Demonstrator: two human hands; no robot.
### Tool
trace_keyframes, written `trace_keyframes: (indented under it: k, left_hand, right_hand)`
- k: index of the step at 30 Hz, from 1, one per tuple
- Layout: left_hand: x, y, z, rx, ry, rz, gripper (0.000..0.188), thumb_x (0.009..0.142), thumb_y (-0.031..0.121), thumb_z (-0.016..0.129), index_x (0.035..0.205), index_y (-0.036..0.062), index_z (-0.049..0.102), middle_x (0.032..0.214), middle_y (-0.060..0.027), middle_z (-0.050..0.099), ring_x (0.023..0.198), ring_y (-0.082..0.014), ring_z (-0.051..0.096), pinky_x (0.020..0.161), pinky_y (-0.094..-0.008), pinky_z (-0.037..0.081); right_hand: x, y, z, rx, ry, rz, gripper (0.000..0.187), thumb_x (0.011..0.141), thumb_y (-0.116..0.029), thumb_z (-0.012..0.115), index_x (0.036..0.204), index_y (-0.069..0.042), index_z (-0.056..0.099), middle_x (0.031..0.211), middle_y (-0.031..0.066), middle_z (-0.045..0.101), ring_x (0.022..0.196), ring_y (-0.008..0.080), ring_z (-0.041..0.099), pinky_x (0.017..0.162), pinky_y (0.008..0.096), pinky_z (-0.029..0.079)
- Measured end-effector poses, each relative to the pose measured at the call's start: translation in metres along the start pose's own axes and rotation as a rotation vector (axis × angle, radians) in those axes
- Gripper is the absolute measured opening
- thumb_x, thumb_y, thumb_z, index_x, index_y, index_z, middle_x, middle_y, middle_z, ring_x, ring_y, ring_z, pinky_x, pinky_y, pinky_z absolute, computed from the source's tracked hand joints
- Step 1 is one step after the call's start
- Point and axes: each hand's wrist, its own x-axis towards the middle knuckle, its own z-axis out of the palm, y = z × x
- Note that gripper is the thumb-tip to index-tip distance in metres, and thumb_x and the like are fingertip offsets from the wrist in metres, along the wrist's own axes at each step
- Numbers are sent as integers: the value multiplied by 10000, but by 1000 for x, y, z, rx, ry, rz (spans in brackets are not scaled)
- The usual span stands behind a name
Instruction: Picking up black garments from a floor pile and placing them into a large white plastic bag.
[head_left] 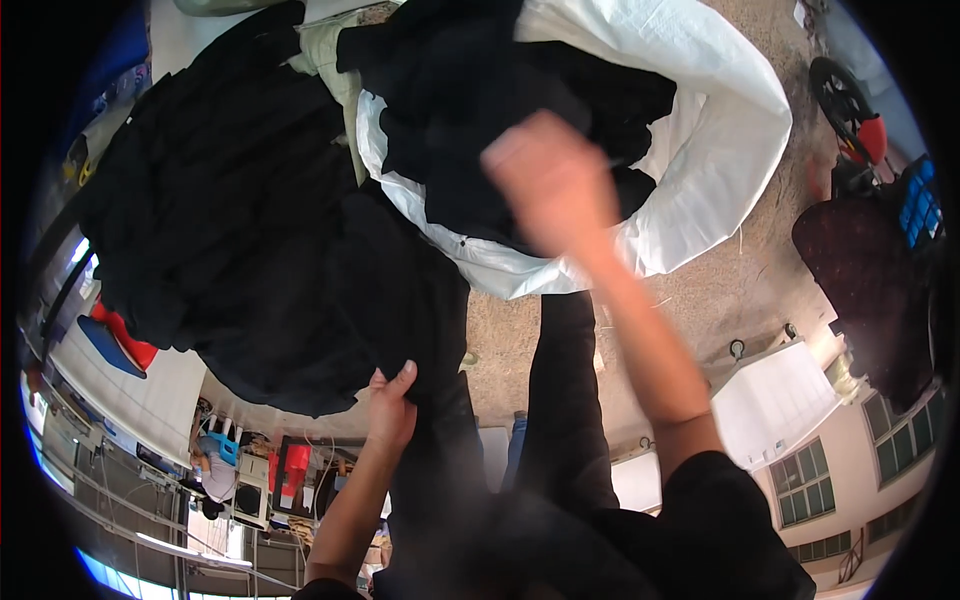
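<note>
A large heap of black cloth (230, 220) fills the left side. My left hand (391, 408) is at its near edge, thumb on top, pinching the black cloth; its other fingers are mostly hidden. To the right stands a wide white sack (735, 150) with its rim rolled outward, and more black cloth (440, 130) lies inside it. My right hand (555, 185) is over the sack's mouth, above that cloth. Motion smears its fingers, so I cannot make out whether it holds anything.
A wheel with a red part (848, 110) is at the far right, near a dark draped cover (860, 290). A white wheeled cart or box (775, 400) stands at the lower right. Another person (213, 475) is at the lower left, beyond a white table (160, 400).
</note>
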Motion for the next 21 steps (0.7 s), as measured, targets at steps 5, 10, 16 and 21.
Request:
trace_keyframes:
  k: [5,10,16,21]
  left_hand:
    - [55,12,20,-49,-113,106,374,928,165,541,1271,28,478,1238,-45,541,1125,-159,511,973,-307,389]
    - [79,12,48,-26,-90,90,364,943,211,522,1253,27,466,1226,-47,532,1119,-145,504,962,-280,385]
    - [127,25,60,169,128,-14,113,752,54,660,853,13,630,849,-56,616,847,-173,591,811,-293,476]
    - [118,44,53,-129,-132,-187,348,686,-24,497,1015,-57,606,1108,-143,619,1044,-291,583,968,-426,440]
  right_hand:
    - [-92,-105,111,431,-194,392,174,763,-95,609,927,-40,599,765,124,596,752,321,595,665,415,479]
    - [-96,-101,122,488,-9,611,271,758,-26,573,1027,-11,603,803,137,594,800,320,579,700,399,472]
    - [-122,-81,104,708,-168,464,343,690,37,582,1027,-23,609,904,119,599,863,313,562,760,383,471]
    - [-116,24,74,375,200,397,452,577,108,504,990,-45,607,1015,123,593,992,334,533,900,398,433]
